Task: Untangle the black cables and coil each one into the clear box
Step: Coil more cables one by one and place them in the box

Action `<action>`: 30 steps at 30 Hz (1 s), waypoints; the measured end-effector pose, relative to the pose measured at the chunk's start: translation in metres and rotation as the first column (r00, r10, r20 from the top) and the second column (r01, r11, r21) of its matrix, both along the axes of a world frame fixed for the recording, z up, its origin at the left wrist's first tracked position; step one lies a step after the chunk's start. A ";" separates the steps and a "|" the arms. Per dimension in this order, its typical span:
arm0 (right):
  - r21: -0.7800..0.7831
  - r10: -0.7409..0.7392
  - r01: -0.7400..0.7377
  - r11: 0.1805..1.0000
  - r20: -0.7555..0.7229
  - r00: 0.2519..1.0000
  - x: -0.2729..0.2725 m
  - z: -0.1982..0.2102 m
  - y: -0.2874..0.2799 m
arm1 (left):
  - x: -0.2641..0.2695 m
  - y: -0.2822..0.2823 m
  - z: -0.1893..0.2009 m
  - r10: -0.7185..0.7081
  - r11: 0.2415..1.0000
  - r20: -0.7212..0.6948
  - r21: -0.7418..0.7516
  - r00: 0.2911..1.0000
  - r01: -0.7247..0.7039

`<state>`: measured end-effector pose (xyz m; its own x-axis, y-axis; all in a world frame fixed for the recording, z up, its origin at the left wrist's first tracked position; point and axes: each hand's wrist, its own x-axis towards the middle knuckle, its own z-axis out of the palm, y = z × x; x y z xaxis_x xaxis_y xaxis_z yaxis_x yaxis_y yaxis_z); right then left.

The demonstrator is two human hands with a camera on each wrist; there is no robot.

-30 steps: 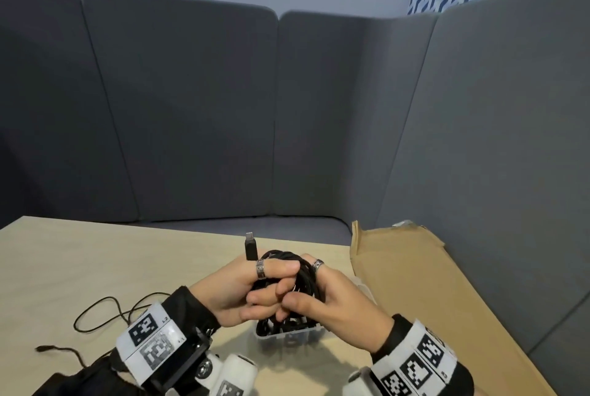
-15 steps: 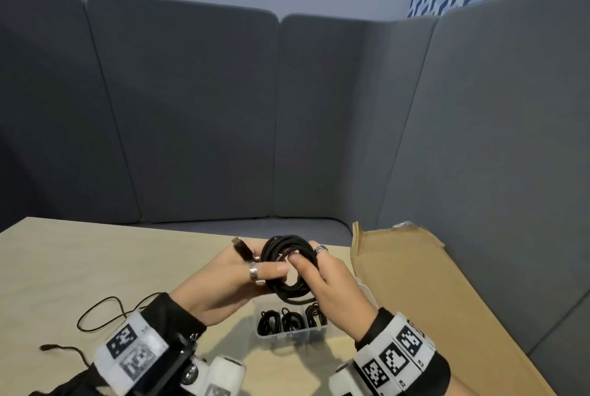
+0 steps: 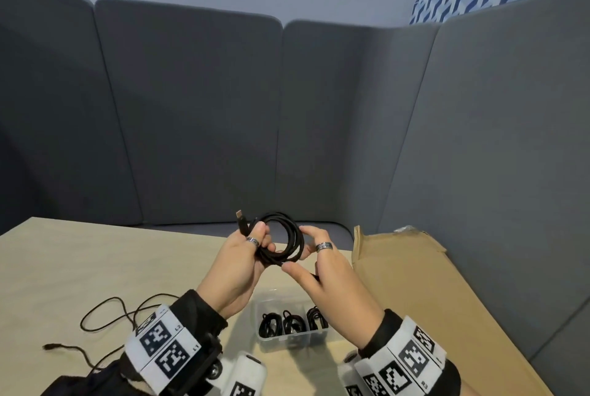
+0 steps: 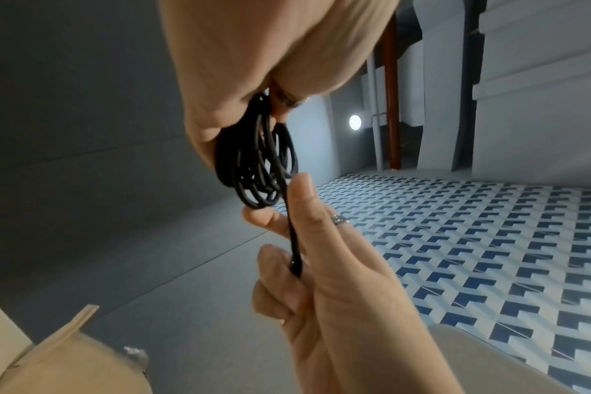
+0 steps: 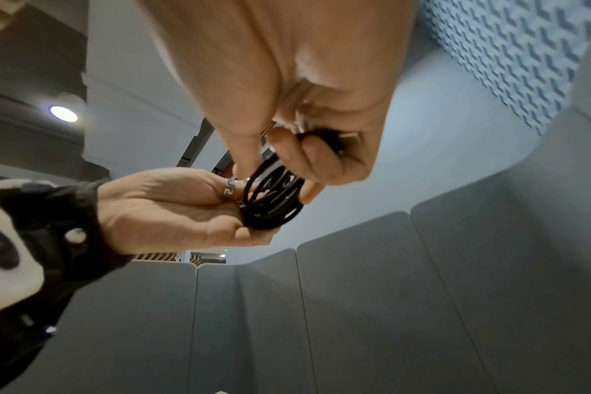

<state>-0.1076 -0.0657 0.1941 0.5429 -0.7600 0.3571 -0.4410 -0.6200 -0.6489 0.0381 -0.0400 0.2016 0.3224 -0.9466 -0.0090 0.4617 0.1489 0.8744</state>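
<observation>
A black cable wound into a round coil (image 3: 289, 240) hangs in the air above the table, held between both hands. My left hand (image 3: 245, 255) grips its left side, and a USB plug (image 3: 241, 220) sticks up past the fingers. My right hand (image 3: 314, 263) pinches the coil's right side and the cable's other end (image 4: 294, 256). Below the hands the clear box (image 3: 292, 343) stands on the table with three small black coils (image 3: 289, 325) in its compartments. The coil (image 5: 274, 200) also shows between the fingers in the right wrist view.
A thin loose black cable (image 3: 105, 315) lies on the wooden table (image 3: 95, 268) at the near left, with its plug (image 3: 49, 346) close to the left sleeve. A flat cardboard sheet (image 3: 415, 284) lies on the right. Grey padded panels (image 3: 191, 124) enclose the table.
Both hands have lifted the coil up and away from the box, which now shows uncovered. The coil has opened into a rounder ring, and the USB plug has tilted left.
</observation>
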 end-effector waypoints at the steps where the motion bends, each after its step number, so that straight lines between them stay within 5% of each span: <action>1: -0.034 -0.013 0.012 0.999 -0.022 1.000 -0.001 -0.002 0.000 | -0.001 -0.001 -0.001 0.029 1.000 0.015 0.002 0.999 -0.029; 5: -0.109 0.026 -0.036 0.993 -0.098 0.995 -0.005 -0.003 0.006 | 0.003 -0.004 -0.006 0.088 0.996 0.332 -0.014 0.939 -0.089; 8: -0.175 0.064 -0.098 0.980 -0.189 0.980 -0.009 -0.007 0.003 | 0.009 -0.002 -0.006 -0.008 1.000 0.675 0.024 0.738 -0.011; 10: -0.312 0.025 -0.126 0.942 -0.307 0.951 -0.011 -0.010 0.001 | 0.011 -0.001 -0.008 -0.065 0.997 0.778 0.078 0.624 0.007; 13: -0.468 -0.032 -0.141 0.872 -0.343 0.939 -0.010 -0.009 0.005 | 0.012 -0.001 -0.008 -0.143 0.987 0.806 0.160 0.575 0.021; 15: -0.362 0.026 -0.097 0.927 -0.195 0.980 -0.009 -0.001 0.004 | 0.016 0.000 -0.009 -0.219 0.975 0.841 0.203 0.495 0.086; 17: -0.078 0.069 -0.074 0.994 -0.059 0.996 -0.009 0.005 -0.004 | 0.016 0.003 -0.011 -0.310 0.949 0.892 0.272 0.328 0.159; 19: 0.095 0.119 -0.110 0.989 -0.086 0.989 -0.006 0.007 -0.012 | 0.013 0.006 -0.014 -0.357 0.923 0.915 0.315 0.188 0.221; 21: 0.043 0.163 -0.158 0.987 -0.202 0.966 0.001 0.002 -0.014 | 0.011 0.007 -0.015 -0.365 0.913 0.921 0.325 0.134 0.247; 23: -0.015 0.163 -0.172 0.985 -0.234 0.958 0.004 -0.001 -0.016 | 0.011 0.007 -0.012 -0.389 0.902 0.906 0.338 0.167 0.267; 25: 0.012 0.192 -0.192 0.981 -0.165 0.967 0.004 -0.003 -0.020 | 0.013 0.007 -0.013 -0.436 0.884 0.855 0.350 0.280 0.309; 28: 0.131 0.108 -0.115 0.985 0.061 0.992 -0.001 -0.008 -0.023 | 0.017 0.003 -0.019 -0.370 0.926 0.736 0.241 0.568 0.291; 30: 0.366 -0.013 -0.060 0.929 0.192 0.981 -0.001 -0.014 -0.018 | 0.017 -0.001 -0.021 -0.203 0.979 0.581 0.113 0.789 0.168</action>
